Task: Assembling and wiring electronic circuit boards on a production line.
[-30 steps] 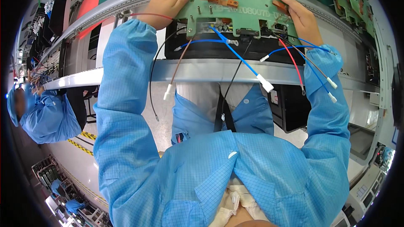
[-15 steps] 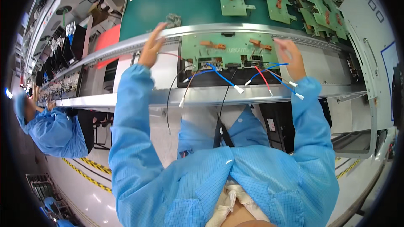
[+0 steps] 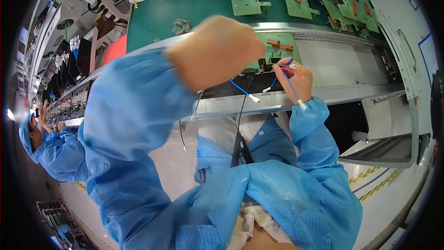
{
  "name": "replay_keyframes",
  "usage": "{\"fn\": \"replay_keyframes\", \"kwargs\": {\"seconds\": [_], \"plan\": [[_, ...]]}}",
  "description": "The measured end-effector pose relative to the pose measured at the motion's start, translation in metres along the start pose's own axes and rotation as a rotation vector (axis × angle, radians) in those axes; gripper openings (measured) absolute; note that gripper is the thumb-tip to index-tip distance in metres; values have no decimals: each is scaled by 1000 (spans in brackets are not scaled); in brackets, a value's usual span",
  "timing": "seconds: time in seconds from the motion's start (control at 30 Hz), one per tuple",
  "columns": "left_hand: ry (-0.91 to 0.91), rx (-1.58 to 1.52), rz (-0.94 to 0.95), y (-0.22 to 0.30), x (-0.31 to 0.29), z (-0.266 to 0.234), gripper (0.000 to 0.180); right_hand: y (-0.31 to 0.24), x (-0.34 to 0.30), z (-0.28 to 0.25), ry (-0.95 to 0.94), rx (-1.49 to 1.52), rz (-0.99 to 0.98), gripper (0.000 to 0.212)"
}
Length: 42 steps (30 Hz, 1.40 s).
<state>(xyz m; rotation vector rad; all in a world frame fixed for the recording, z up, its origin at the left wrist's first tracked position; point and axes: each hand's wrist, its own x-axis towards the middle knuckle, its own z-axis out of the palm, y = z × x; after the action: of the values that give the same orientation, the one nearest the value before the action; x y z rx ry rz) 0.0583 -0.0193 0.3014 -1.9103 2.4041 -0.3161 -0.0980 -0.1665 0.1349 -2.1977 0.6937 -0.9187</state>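
My left hand (image 3: 222,51) is raised over the left part of a green circuit board (image 3: 276,37), blurred, with its back toward me and its fingers hidden. It covers much of the board, which carries orange-brown parts (image 3: 280,45). At the board's right front corner, my right hand (image 3: 299,81) is closed on blue and red wires, whose white connectors show beside the fingers. Another blue wire (image 3: 241,88) with a white connector hangs over the front rail, to the left of my right hand. Farther left, a black wire (image 3: 181,134) dangles below the rail.
Several similar green boards (image 3: 296,0) lie on the green mat (image 3: 162,11) behind the metal rail. A small heap of metallic-looking pieces (image 3: 181,26) sits there too. A person in blue (image 3: 60,153) works at the line on the left. A white cabinet (image 3: 402,23) stands at right.
My left hand has swung right and closer to me, over the board. My right hand has come down and left from beside the board and taken hold of the wires.
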Motion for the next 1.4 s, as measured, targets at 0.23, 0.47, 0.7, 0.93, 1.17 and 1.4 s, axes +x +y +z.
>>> {"fn": "replay_keyframes", "kwargs": {"seconds": [0.23, 0.47, 0.7, 0.93, 1.17, 1.4], "plan": [[-454, -134, 246, -18, 53, 88, 6, 4, -2, 6, 28, 61, -213, 6], [-539, -90, 533, 2, 54, 92, 15, 5, 2, 0, -15, -31, -263, 5], [-159, -347, 272, -3, 61, 98, 20, 13, 5, 2, 6, -28, -249, 7], [-68, -648, 36, -20, 63, 106, 14, 15, 7, 7, 58, 33, -97, 16], [-94, -770, -72, -23, 79, 104, 13, 22, 8, 8, -14, -75, -29, 18], [-170, -646, 65, -19, 85, 97, 14, 23, 4, 12, 173, -173, -101, 16]]}}
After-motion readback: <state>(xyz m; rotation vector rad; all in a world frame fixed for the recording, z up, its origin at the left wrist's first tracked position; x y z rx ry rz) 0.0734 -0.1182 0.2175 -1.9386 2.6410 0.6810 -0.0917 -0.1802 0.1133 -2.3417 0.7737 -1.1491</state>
